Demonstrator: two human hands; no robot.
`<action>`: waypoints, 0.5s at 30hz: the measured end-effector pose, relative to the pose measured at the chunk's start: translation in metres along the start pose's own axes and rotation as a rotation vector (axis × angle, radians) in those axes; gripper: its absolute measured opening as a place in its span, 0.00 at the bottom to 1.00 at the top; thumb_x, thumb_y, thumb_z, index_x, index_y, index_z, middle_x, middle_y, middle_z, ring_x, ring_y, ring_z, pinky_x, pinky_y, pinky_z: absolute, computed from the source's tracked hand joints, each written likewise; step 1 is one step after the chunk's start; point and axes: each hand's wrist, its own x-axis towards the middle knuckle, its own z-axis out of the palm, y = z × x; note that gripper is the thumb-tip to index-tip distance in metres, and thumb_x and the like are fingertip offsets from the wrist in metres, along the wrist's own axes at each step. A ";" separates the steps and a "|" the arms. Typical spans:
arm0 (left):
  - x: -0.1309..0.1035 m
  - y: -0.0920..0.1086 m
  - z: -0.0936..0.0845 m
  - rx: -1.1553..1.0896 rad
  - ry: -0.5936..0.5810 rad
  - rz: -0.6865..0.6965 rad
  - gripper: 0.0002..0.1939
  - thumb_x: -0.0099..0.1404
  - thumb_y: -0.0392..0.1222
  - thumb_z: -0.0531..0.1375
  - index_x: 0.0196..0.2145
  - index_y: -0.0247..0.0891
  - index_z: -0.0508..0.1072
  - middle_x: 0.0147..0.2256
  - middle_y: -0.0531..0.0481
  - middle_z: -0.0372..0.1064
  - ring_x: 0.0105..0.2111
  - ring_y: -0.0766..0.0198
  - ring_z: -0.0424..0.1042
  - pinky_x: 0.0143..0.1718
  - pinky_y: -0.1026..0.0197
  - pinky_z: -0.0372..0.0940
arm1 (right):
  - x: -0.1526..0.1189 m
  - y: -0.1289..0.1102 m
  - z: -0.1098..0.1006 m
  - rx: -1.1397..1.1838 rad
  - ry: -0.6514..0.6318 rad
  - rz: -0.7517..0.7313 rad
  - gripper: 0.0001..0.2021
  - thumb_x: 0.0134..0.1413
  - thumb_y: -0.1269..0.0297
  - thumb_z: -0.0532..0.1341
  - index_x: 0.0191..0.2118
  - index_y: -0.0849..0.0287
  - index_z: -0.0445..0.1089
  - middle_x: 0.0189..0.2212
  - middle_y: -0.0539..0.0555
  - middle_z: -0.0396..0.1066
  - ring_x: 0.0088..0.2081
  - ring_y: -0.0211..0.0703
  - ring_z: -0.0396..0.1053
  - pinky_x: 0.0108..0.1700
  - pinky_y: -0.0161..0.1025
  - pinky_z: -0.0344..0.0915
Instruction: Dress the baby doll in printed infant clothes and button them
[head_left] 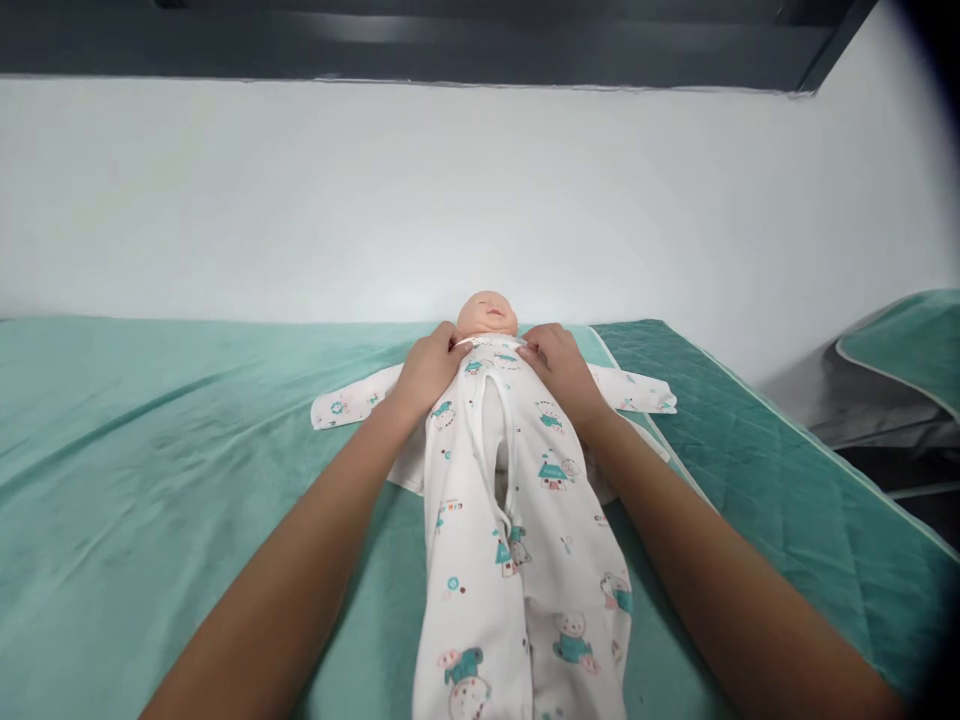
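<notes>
A baby doll [487, 313] lies on its back, its head toward the wall. White printed pants [551, 475] are spread over its body, with the waistband just below the chin and an open slit down the middle. Under them shows a white printed top [356, 398], its sleeves stretched out to both sides. My left hand [435, 365] pinches the left corner of the waistband beside the doll's neck. At the right corner, my right hand [555, 362] grips the same waistband between thumb and fingers.
A light green sheet [150, 480] covers the bed, and a darker quilted green mat [780, 500] lies at the right. Behind stands a white wall [300, 200], with a dark beam [450, 45] overhead. A folded green cloth edge [911, 345] hangs at the far right.
</notes>
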 end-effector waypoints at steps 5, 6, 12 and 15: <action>-0.006 -0.002 0.004 0.103 0.069 0.203 0.08 0.69 0.46 0.52 0.38 0.40 0.66 0.42 0.45 0.70 0.45 0.54 0.66 0.42 0.56 0.59 | 0.003 0.002 -0.002 0.005 -0.110 0.150 0.12 0.65 0.52 0.49 0.37 0.53 0.61 0.37 0.54 0.72 0.38 0.49 0.66 0.39 0.42 0.58; -0.006 -0.003 0.004 0.047 0.045 0.180 0.09 0.69 0.47 0.52 0.38 0.41 0.66 0.41 0.47 0.71 0.44 0.56 0.67 0.42 0.57 0.59 | 0.005 0.002 -0.003 -0.023 -0.122 0.180 0.13 0.64 0.51 0.49 0.36 0.52 0.61 0.34 0.53 0.72 0.35 0.48 0.66 0.37 0.41 0.56; 0.007 -0.013 0.005 -0.185 0.056 -0.011 0.10 0.65 0.49 0.56 0.32 0.40 0.66 0.29 0.56 0.66 0.32 0.63 0.65 0.35 0.61 0.56 | 0.025 0.007 -0.001 -0.158 -0.128 0.236 0.11 0.63 0.52 0.50 0.36 0.52 0.62 0.26 0.50 0.69 0.29 0.46 0.64 0.34 0.39 0.51; 0.016 -0.020 0.008 -0.188 0.099 -0.059 0.10 0.63 0.48 0.57 0.31 0.40 0.66 0.26 0.56 0.65 0.30 0.64 0.65 0.33 0.61 0.56 | 0.030 0.012 0.005 -0.147 -0.078 0.270 0.11 0.61 0.52 0.53 0.35 0.52 0.65 0.28 0.50 0.71 0.30 0.45 0.65 0.35 0.39 0.53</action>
